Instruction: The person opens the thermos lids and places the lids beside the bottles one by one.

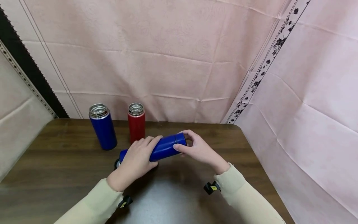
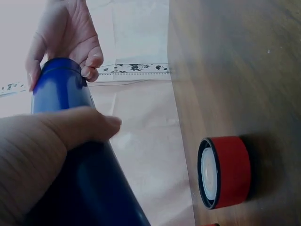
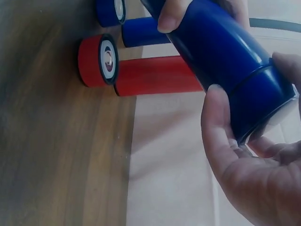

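Note:
A blue thermos bottle (image 1: 165,148) is held tilted above the table, its right end raised. My left hand (image 1: 137,159) wraps round the body, its thumb lying along the near side in the left wrist view. With thumb and fingers, my right hand (image 1: 202,150) grips the blue lid (image 3: 257,101) at the raised end, where a dark seam divides lid from body. Behind my left hand stand an uncapped blue bottle (image 1: 103,132) and an uncapped red bottle (image 1: 137,126), steel mouths showing. A red lid (image 2: 231,172) and another blue lid (image 3: 107,12) lie on the table.
The brown wooden table (image 1: 223,193) has rounded far corners. Pale pink cloth (image 1: 179,74) hangs behind it and at both sides, with a dark floral border at the right. Both uncapped bottles stand near the far left edge.

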The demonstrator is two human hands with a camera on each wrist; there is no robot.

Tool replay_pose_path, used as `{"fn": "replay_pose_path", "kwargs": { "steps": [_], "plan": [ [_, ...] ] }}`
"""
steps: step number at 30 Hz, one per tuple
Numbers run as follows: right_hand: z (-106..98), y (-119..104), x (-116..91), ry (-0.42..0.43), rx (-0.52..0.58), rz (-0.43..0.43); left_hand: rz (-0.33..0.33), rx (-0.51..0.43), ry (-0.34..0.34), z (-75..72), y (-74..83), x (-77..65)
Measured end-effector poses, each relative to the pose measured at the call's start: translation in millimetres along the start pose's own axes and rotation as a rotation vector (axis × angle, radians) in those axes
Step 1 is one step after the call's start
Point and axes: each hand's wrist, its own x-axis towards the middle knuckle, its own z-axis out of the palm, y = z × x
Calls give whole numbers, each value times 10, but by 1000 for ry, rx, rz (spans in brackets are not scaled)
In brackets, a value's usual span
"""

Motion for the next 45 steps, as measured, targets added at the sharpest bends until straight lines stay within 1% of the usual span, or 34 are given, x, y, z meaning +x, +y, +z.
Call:
{"fn": "replay_pose_path", "kwargs": {
  "steps": [3, 6, 9, 13, 21, 32, 39, 45],
  "plan": [
    [36, -10, -33, 9, -38, -8, 18, -17, -10, 2, -39, -35],
    [82, -36, -73, 11, -84, -29, 34, -58, -10, -5, -88, -69],
    [113, -62, -111, 7, -97, -52, 57, -120, 10, -25, -126, -80],
    [123, -91, -151, 12, -78, -77, 79, -179, 23, -68, -141, -75],
    [115, -105, -175, 21, -90, -132, 74, -198, 1, -127, -123, -70],
    [87, -116, -206, 23, -104, -145, 51, -216, -57, -183, -91, -29],
    [67, -119, -217, 22, -101, -154, 58, -232, -69, -197, -87, 6],
    [63, -103, -221, -3, -113, -172, 59, -250, -83, -188, -103, 2]
  ]
}}
